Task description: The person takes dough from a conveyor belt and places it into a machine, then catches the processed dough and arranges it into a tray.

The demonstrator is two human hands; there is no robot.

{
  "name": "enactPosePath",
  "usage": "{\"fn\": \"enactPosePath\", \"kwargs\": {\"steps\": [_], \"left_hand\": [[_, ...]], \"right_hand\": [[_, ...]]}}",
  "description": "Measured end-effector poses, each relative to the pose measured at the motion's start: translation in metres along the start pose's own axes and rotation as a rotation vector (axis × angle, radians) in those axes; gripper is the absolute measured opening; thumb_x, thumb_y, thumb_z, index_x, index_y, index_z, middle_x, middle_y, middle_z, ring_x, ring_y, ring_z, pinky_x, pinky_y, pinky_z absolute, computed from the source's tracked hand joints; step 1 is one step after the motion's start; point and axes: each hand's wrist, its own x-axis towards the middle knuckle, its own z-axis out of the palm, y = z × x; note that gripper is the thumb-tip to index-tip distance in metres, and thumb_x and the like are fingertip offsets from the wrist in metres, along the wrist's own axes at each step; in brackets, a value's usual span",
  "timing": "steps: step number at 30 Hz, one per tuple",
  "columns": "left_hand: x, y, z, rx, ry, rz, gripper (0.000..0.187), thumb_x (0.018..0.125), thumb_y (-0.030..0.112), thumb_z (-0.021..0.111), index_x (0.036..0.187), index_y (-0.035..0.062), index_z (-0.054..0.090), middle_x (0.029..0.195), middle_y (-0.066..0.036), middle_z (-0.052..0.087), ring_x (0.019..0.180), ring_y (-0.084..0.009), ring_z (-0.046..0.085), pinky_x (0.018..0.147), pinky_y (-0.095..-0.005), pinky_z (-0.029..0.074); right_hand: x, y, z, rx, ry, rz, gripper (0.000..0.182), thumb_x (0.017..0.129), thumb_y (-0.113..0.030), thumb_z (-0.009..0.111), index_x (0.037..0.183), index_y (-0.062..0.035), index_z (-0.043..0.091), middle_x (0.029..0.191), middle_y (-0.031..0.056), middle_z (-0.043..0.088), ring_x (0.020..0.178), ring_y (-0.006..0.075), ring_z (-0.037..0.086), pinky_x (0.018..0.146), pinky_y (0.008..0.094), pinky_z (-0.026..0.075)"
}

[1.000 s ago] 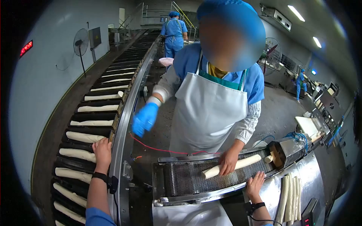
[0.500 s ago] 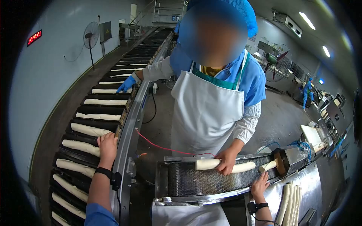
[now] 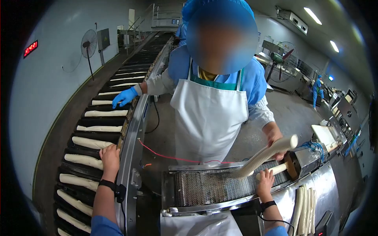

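The slat conveyor point(image 3: 84, 129) at left carries dough sticks. The mesh belt point(image 3: 204, 187) lies near right. The co-worker point(image 3: 214, 106) lifts a long dough point(image 3: 265, 154) above it. The left hand point(image 3: 110, 155) rests, fingers curled, on a stick point(image 3: 88, 142). The right hand point(image 3: 265, 183), fingers closed, grips a short dough piece point(image 3: 275, 169) at the machine point(image 3: 305, 157).

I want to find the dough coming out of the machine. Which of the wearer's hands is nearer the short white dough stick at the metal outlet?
Right hand touches the short white dough stick; left hand rests far off on the curved conveyor.
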Motion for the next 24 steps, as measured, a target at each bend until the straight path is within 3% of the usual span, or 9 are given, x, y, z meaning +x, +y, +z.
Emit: {"fn": "enactPosePath", "kwargs": {"steps": [3,6,7,12,14,18,19,23,24], "left_hand": [[0.002,-0.001,-0.001,-0.013,-0.031,-0.024,0.029,0.097,0.021,0.062,0.119,0.0039,0.068,0.125,-0.01,0.066,0.122,-0.0306,0.054,0.111,-0.0488,0.031],[0.003,-0.006,0.003,-0.019,-0.032,-0.018,0.03,0.098,0.021,0.061,0.121,0.0033,0.068,0.126,-0.011,0.066,0.122,-0.0305,0.054,0.111,-0.0486,0.031],[0.003,-0.002,-0.003,-0.015,-0.043,-0.016,0.03,0.098,0.021,0.061,0.121,0.0026,0.068,0.126,-0.011,0.066,0.123,-0.0307,0.054,0.111,-0.0486,0.031],[0.004,-0.002,-0.004,-0.003,-0.05,-0.011,0.03,0.096,0.019,0.062,0.12,0.0017,0.068,0.125,-0.012,0.066,0.121,-0.0311,0.056,0.109,-0.0473,0.033],[0.004,-0.003,-0.002,-0.018,-0.032,-0.003,0.03,0.096,0.019,0.062,0.12,0.0016,0.068,0.124,-0.013,0.066,0.12,-0.031,0.056,0.109,-0.0465,0.034],[0.005,-0.002,-0.005,-0.011,-0.058,-0.015,0.031,0.096,0.019,0.063,0.12,0.0003,0.068,0.125,-0.014,0.066,0.121,-0.0315,0.056,0.108,-0.0457,0.034],[0.005,-0.003,-0.005,-0.017,-0.045,0.002,0.031,0.095,0.018,0.063,0.12,0.0,0.067,0.125,-0.014,0.066,0.121,-0.0319,0.056,0.108,-0.0459,0.035],[0.007,-0.002,-0.007,-0.011,-0.062,-0.001,0.032,0.097,0.021,0.061,0.12,-0.0001,0.067,0.125,-0.015,0.066,0.12,-0.0322,0.057,0.109,-0.0463,0.035],[0.007,-0.001,-0.007,-0.014,-0.061,0.008,0.032,0.097,0.021,0.061,0.12,-0.0001,0.067,0.125,-0.015,0.066,0.12,-0.0322,0.057,0.109,-0.0463,0.035]], "right_hand": [[0.005,-0.011,0.006,-0.045,0.024,-0.189,0.036,0.08,-0.003,0.061,0.115,-0.012,0.064,0.125,0.0115,0.059,0.137,0.0399,0.042,0.11,0.0653,0.032],[0.005,-0.023,-0.008,-0.063,-0.049,-0.237,0.031,0.081,-0.005,0.062,0.11,-0.0127,0.065,0.118,0.0094,0.063,0.128,0.0356,0.05,0.105,0.0631,0.036],[0.007,-0.026,-0.017,-0.078,-0.014,-0.294,0.028,0.079,-0.007,0.065,0.105,-0.0137,0.066,0.113,0.0082,0.064,0.121,0.0326,0.054,0.097,0.0561,0.043],[-0.007,-0.019,-0.055,0.06,-0.088,-0.176,0.041,0.069,-0.003,0.072,0.107,-0.0093,0.062,0.107,0.011,0.063,0.11,0.0328,0.059,0.086,0.0461,0.049],[-0.026,0.007,-0.061,0.596,0.079,0.036,0.042,0.071,-0.005,0.074,0.11,-0.0079,0.06,0.102,0.0156,0.065,0.095,0.0364,0.063,0.083,0.0433,0.051],[-0.109,0.092,-0.074,1.231,0.104,0.434,0.05,0.071,-0.003,0.07,0.118,-0.007,0.053,0.1,0.0063,0.055,0.089,0.0174,0.058,0.077,0.0325,0.052],[-0.139,0.125,-0.065,1.064,0.167,0.516,0.049,0.075,-0.005,0.068,0.122,-0.0063,0.053,0.102,0.0077,0.056,0.088,0.016,0.059,0.073,0.0317,0.053],[-0.237,0.17,-0.092,0.817,0.151,0.857,0.03,0.077,-0.008,0.061,0.107,-0.0028,0.064,0.076,0.0063,0.06,0.069,0.016,0.06,0.059,0.0287,0.047],[-0.259,0.185,-0.084,0.706,0.154,0.886,0.035,0.071,-0.008,0.06,0.105,0.0012,0.064,0.068,0.0119,0.061,0.06,0.0232,0.058,0.058,0.036,0.047]]}}
